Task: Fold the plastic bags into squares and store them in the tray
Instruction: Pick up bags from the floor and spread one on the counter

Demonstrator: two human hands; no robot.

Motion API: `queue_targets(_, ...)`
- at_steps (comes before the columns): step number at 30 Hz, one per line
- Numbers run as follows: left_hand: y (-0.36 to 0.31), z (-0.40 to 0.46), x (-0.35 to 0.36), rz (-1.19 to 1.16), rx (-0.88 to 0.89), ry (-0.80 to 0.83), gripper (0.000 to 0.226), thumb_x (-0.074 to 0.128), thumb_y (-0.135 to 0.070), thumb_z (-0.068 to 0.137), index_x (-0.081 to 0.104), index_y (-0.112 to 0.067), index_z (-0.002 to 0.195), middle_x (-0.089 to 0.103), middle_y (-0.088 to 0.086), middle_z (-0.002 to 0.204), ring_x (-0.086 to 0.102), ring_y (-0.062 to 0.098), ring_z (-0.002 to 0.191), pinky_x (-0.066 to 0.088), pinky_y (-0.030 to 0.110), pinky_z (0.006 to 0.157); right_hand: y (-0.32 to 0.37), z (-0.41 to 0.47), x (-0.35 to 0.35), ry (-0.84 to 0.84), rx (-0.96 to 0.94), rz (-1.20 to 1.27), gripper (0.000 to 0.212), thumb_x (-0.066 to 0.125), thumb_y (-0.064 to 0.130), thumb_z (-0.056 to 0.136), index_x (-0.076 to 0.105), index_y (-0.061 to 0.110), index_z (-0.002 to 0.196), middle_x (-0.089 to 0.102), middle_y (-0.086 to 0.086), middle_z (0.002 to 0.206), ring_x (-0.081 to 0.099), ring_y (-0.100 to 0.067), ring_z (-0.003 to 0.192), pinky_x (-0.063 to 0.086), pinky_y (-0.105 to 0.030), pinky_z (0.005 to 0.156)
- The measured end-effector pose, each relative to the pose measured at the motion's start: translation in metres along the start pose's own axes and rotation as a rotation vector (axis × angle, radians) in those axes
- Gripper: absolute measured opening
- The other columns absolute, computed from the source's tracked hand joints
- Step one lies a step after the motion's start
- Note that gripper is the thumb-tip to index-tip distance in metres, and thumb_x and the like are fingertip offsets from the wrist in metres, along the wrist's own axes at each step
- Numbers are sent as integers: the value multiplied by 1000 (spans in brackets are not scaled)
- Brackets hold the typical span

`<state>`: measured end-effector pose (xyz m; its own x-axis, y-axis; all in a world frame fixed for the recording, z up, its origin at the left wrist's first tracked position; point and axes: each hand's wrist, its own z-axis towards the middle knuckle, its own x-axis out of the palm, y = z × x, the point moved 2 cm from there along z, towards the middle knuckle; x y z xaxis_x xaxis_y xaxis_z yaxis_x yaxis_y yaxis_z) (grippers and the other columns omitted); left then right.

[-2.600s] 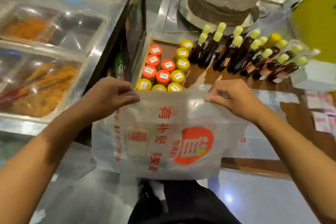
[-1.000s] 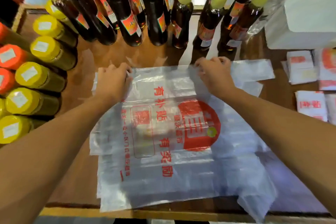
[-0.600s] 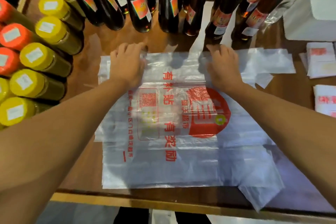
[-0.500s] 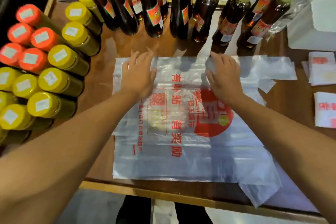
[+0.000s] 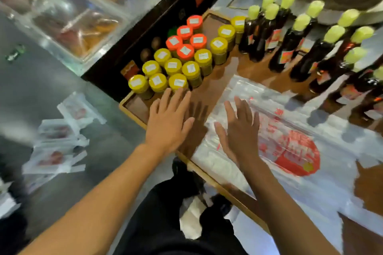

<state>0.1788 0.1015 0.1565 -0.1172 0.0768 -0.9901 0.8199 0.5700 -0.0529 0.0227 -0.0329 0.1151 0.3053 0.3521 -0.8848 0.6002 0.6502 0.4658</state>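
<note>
right hand point(image 5: 238, 130) flat on plastic bag point(image 5: 290, 130)

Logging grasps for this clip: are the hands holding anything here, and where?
Nothing is held. The left hand is spread open beside the plastic bag; the right hand lies open over its near end.

Both hands are flat with straight fingers: the right hand point(image 5: 238, 130) lies on the plastic bag point(image 5: 290, 143); the left hand point(image 5: 169, 122) is over the bench point(image 5: 209, 91) beside yellow-lidded jars point(image 5: 176, 70).

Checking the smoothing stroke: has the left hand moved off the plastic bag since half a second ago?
Yes. The left hand slid left off the plastic bag.
</note>
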Motion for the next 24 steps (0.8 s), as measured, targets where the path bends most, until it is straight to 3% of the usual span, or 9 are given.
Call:
queue_targets(4,83,-57,-13,-37,-257,-12,73,15,-63,96,6,-32,162,5,-5,170,1,27,156,11,47,120,89,4,28,33,-187,35,69,44,52,93,39,20,153,28,-13,162,27,-36,146,24,-61,114)
queue_targets(9,186,-118,-22,-43,-449,-44,70,28,-58,102,1,-34,161,-1,-4,170,-5,26,155,7,46,121,197,2,66,128,-372,-35,71,39,56,92,36,23,155,25,-11,163,25,-35,148,21,-60,116)
queue_targets(13,279,-152,-18,-121,-614,-61,73,33,-56,100,3,-32,162,2,-3,170,-2,28,155,11,49,121,291,12,114,244,-470,-135,78,60,52,89,28,28,156,23,-8,164,23,-33,149,21,-61,117)
queue_targets(16,355,-176,-7,-191,-732,-28,74,32,-57,101,-2,-31,161,2,0,170,-2,30,155,10,50,123,371,23,154,299,-557,-189,80,64,53,87,32,26,154,29,-12,161,28,-34,147,24,-60,116)
queue_targets(20,449,-210,1,-185,-842,-5,76,35,-55,101,-1,-27,161,10,6,169,4,34,154,12,49,122,480,40,208,432,-746,-232,78,53,52,95,15,29,160,13,-10,166,12,-32,152,8,-57,122)
queue_targets(24,520,-250,0,-250,-1020,-36,75,40,-54,102,1,-29,161,9,4,169,4,33,154,15,49,120,576,51,242,475,-856,-204,75,52,48,97,14,28,159,10,-9,166,9,-32,152,4,-56,122)
